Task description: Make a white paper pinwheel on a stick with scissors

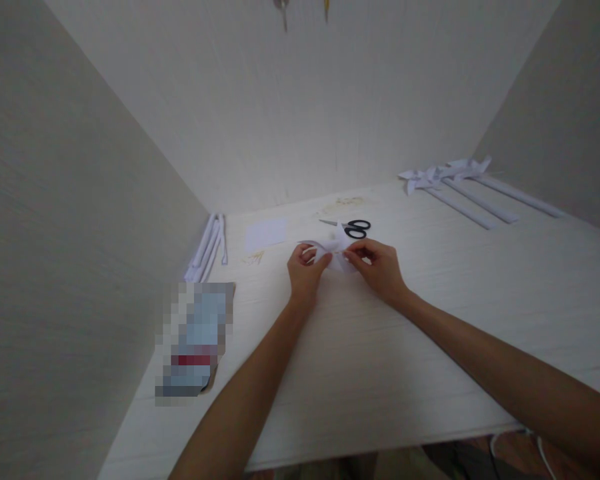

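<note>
A white paper pinwheel point(341, 239) is held over the table between my two hands. My left hand point(306, 270) is closed on its left side, thumb near the middle and fingers behind the paper. With thumb and index finger pinched at the right of the centre, my right hand point(377, 267) also grips the pinwheel; whether a small pin sits in that pinch is too small to tell. Just beyond the hands lie black-handled scissors point(355, 229), blades pointing left and partly behind the paper.
At the right back lie several finished-looking pinwheels point(430, 177) on rolled paper sticks point(480, 200). More paper rolls point(205, 248) lean by the left wall. A white paper sheet point(266, 233) lies near small thin yellowish bits point(255, 258). A pixelated flat object point(200, 340) is at left.
</note>
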Demonstrator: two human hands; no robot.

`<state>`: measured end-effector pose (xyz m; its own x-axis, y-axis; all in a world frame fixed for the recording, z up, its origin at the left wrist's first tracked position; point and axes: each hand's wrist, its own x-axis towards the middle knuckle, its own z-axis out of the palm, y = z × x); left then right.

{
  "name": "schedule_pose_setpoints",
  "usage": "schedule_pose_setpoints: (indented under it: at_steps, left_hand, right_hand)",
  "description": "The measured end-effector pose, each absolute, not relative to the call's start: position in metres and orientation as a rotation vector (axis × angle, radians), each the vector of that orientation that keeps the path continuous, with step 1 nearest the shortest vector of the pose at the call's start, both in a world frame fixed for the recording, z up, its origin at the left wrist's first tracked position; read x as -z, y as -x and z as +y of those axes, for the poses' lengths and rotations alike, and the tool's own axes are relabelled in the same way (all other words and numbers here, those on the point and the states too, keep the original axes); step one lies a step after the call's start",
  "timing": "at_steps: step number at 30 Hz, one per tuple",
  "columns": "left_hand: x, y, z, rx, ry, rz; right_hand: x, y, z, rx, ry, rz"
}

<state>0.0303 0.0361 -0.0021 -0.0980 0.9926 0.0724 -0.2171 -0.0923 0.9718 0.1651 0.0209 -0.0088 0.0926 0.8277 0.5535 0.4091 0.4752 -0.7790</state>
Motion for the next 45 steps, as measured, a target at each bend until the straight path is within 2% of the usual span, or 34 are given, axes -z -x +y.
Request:
schedule_pose_setpoints:
  at_steps: [17, 29, 45]
  left_hand:
    - [-0.0013, -0.0313, 0.0341, -1.476, -1.158, 1.111]
    - [-0.0044, -0.0308, 0.0314, -1.442, -1.153, 1.080]
    - [-0.0029, -0.0298, 0.0306, -1.432, -1.232, 1.086]
  right_hand:
    - [0.0037, -0.1617, 0.0143, -0.338, 1.176, -1.611]
    - [0.0084, -0.1633, 0.0198, -0.586, 1.168, -1.469]
    - [0.0056, -0.1628, 0.0175, -0.387, 1.202, -1.566]
